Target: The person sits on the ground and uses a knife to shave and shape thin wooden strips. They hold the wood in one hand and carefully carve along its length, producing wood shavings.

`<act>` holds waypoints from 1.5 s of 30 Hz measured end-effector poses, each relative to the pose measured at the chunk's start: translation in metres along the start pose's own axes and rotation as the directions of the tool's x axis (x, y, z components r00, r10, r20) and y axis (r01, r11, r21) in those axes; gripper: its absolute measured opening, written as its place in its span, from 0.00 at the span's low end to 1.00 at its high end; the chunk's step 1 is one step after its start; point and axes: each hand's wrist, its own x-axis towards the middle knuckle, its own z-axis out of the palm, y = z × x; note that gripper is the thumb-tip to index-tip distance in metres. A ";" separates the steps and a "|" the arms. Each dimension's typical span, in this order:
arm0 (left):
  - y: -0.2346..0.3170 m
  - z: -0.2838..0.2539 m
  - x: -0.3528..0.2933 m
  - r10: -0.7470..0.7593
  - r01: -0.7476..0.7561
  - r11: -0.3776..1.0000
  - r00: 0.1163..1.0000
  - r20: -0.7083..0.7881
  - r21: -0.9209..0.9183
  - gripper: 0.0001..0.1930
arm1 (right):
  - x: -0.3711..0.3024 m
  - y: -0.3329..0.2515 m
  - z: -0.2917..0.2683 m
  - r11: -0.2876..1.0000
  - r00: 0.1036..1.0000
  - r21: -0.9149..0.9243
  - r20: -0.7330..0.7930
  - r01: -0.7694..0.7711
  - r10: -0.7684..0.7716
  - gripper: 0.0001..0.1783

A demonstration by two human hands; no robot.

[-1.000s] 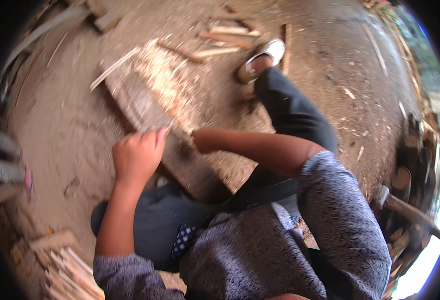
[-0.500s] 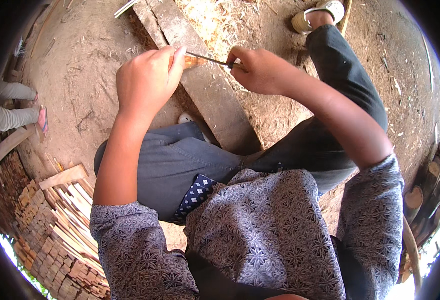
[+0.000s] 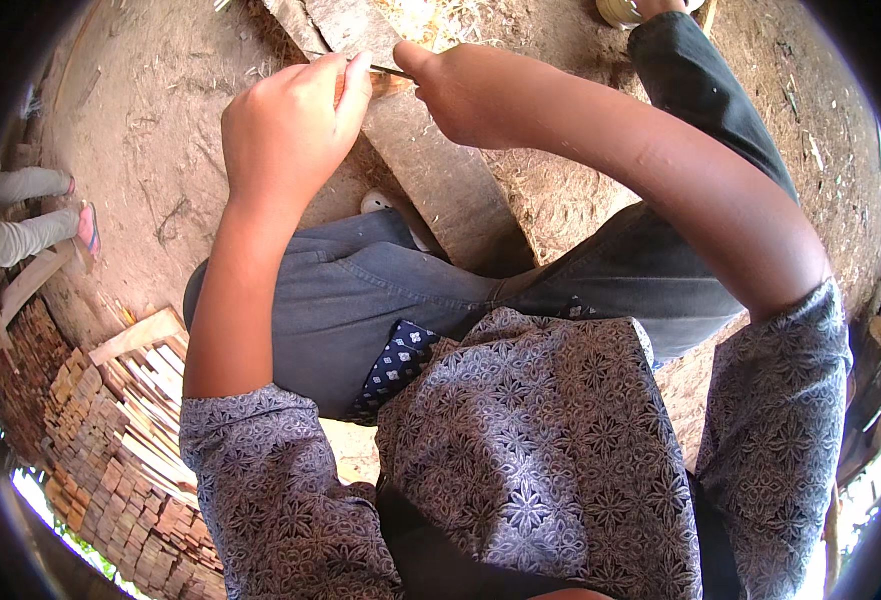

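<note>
My left hand (image 3: 290,120) is closed over the low wooden plank, with its thumb stretched along the top. What its fingers grip is hidden behind the hand. My right hand (image 3: 465,95) is wrapped round the end of a thin dark metal tool (image 3: 390,70). A short length of that tool shows between the two hands, reaching toward my left thumb. Its exact kind cannot be made out. Just under it, a small orange-brown patch (image 3: 388,86) shows against the plank (image 3: 435,180).
Pale wood shavings (image 3: 440,20) lie beyond the plank on the dirt floor (image 3: 140,150). My legs straddle the plank. Stacked wood pieces (image 3: 130,500) and long strips (image 3: 150,400) are at lower left. Another person's legs (image 3: 30,235) stand at far left.
My right hand has moved left, closer to my left hand, and less of the tool shows between them. Both hands appear higher in view as the view has shifted.
</note>
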 end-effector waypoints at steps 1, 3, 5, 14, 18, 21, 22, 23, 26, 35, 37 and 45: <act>0.000 0.000 0.000 -0.003 0.003 1.000 1.000 -0.007 0.001 0.15 | 0.003 -0.001 0.002 1.000 1.000 0.016 -0.018 -0.016 0.016 0.12; -0.003 -0.001 0.000 -0.025 0.025 1.000 1.000 0.002 0.006 0.15 | 0.002 0.003 0.009 0.994 0.997 0.104 -0.070 -0.019 0.027 0.12; -0.002 -0.001 0.002 -0.030 0.030 0.999 1.000 0.005 0.011 0.15 | -0.003 0.012 0.016 0.970 0.990 0.242 -0.142 0.013 0.022 0.13; -0.004 -0.001 -0.003 0.009 -0.008 0.997 1.000 -0.010 0.077 0.19 | -0.050 -0.011 -0.039 0.862 0.914 0.505 -0.369 0.046 0.167 0.16; -0.004 0.004 -0.002 0.088 -0.078 0.989 0.994 -0.068 0.125 0.20 | -0.049 -0.016 0.000 0.837 0.797 0.541 -0.541 0.085 0.269 0.16; -0.006 0.010 -0.006 0.123 -0.116 0.991 0.987 -0.105 0.074 0.21 | -0.040 0.017 0.058 0.931 0.977 0.334 -0.098 -0.149 0.191 0.17; -0.005 0.009 -0.009 0.116 -0.111 0.992 0.987 -0.109 0.052 0.21 | -0.037 0.019 0.054 0.931 0.981 0.340 -0.087 -0.132 0.171 0.17; -0.005 0.008 -0.009 0.111 -0.106 0.993 0.989 -0.101 0.061 0.21 | -0.035 0.022 0.047 0.931 0.985 0.346 -0.076 -0.117 0.153 0.17; -0.002 0.005 -0.005 0.111 -0.105 0.992 0.990 -0.091 0.064 0.20 | -0.040 0.025 0.045 0.912 0.985 0.401 -0.103 -0.086 0.138 0.18; -0.017 0.023 -0.014 -0.034 -0.026 0.866 0.993 -0.111 -0.500 0.16 | -0.048 0.020 0.052 0.809 0.971 0.580 -0.126 -0.095 0.204 0.21; -0.022 0.023 -0.015 0.006 -0.054 0.871 0.995 -0.100 -0.488 0.15 | -0.050 0.018 0.048 0.798 0.968 0.594 -0.125 -0.102 0.218 0.20; -0.016 0.021 -0.007 -0.044 -0.046 0.905 0.979 -0.201 -0.422 0.09 | -0.051 0.021 0.048 0.800 0.936 0.598 -0.250 -0.052 0.248 0.20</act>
